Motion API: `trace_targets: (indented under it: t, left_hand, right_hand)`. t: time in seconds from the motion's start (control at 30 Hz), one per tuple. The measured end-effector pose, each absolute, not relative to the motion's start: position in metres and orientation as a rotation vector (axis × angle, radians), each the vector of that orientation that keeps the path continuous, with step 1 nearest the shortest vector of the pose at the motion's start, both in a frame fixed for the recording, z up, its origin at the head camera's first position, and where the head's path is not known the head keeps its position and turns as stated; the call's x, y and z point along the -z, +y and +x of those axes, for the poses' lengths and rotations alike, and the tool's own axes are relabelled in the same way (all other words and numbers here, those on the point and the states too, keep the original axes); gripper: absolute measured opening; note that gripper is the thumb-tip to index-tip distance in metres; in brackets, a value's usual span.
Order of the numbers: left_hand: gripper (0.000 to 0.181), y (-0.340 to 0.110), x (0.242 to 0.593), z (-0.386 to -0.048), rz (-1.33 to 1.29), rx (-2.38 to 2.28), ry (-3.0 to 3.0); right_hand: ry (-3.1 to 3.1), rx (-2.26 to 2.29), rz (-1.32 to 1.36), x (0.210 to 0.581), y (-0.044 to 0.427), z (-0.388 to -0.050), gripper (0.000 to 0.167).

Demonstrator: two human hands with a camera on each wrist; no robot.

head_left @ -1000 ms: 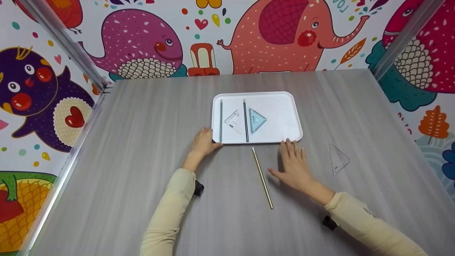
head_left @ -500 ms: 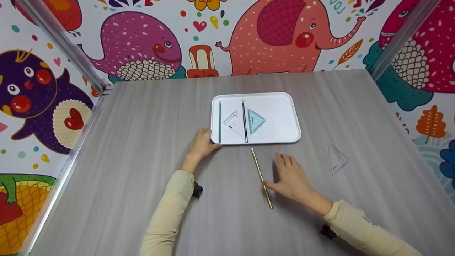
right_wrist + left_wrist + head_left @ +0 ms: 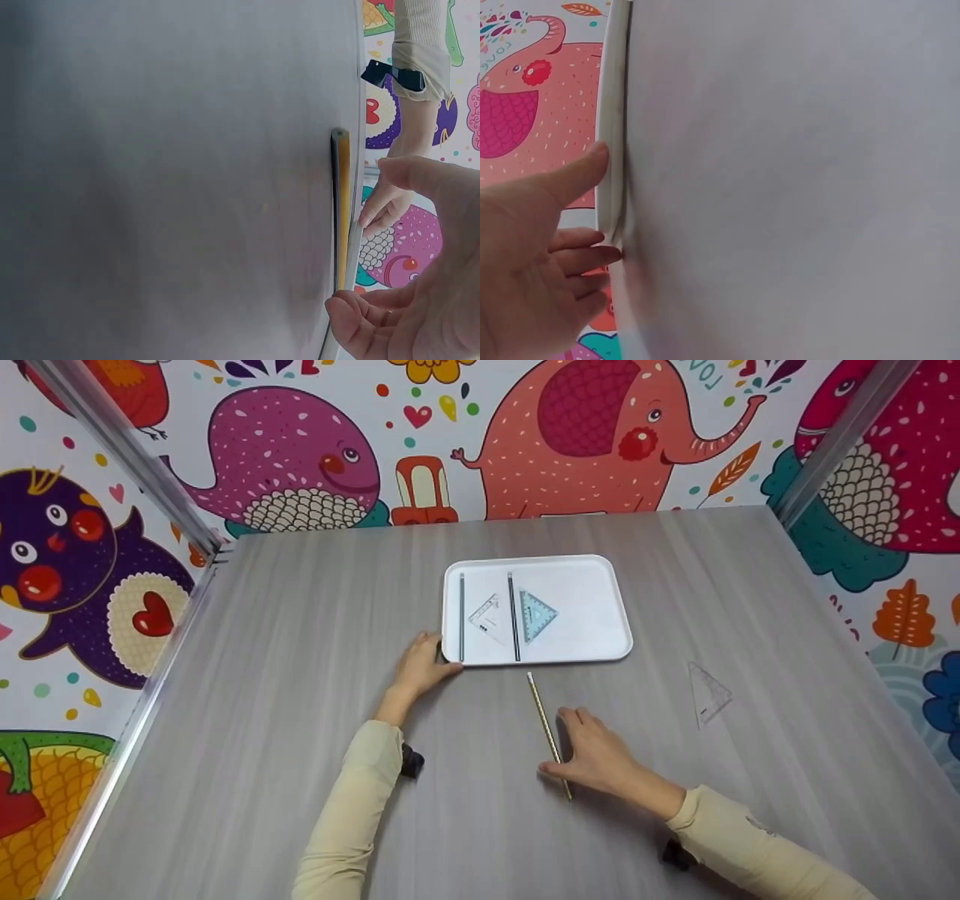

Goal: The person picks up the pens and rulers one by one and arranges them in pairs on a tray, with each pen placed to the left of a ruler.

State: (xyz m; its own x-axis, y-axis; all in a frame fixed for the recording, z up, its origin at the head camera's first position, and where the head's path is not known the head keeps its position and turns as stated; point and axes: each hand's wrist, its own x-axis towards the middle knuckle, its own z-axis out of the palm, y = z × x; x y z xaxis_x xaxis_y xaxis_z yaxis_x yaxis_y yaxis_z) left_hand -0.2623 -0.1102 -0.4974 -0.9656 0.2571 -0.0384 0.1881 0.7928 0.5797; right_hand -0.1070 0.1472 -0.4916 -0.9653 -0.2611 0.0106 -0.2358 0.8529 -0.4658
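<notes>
My left hand (image 3: 418, 664) touches the near left corner of a white tray (image 3: 592, 611), thumb along the front edge. In the left wrist view, that thumb and fingers rest at the tray rim (image 3: 613, 187), nearly straight. A gold pencil (image 3: 542, 710) lies on the table in front of the tray. Over its near half reaches my right hand (image 3: 604, 757), thumb and fingers parted on either side. The right wrist view has the pencil (image 3: 343, 210) between thumb and fingers, not pinched. On the tray lie a grey pencil (image 3: 462, 619), a black pencil (image 3: 514, 619), a clear set square (image 3: 487, 616) and a bluish set square (image 3: 538, 616).
Another clear set square (image 3: 709, 696) lies on the grey table (image 3: 300, 622), right of the tray. Walls with cartoon animals stand behind and at both sides, with metal posts (image 3: 847, 442) at the corners.
My right hand has left the tray's near right edge and moved back toward me and left, over the gold pencil. The left hand stays at the tray corner.
</notes>
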Motion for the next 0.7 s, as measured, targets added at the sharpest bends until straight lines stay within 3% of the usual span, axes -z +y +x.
trace_targets:
  t: [0.7]
  left_hand:
    - [0.051, -0.119, 0.507, -0.266, 0.389, -1.236, 2.792]
  right_hand:
    - [2.824, 0.852, -0.425, 0.491, 0.159, -0.100, 0.051]
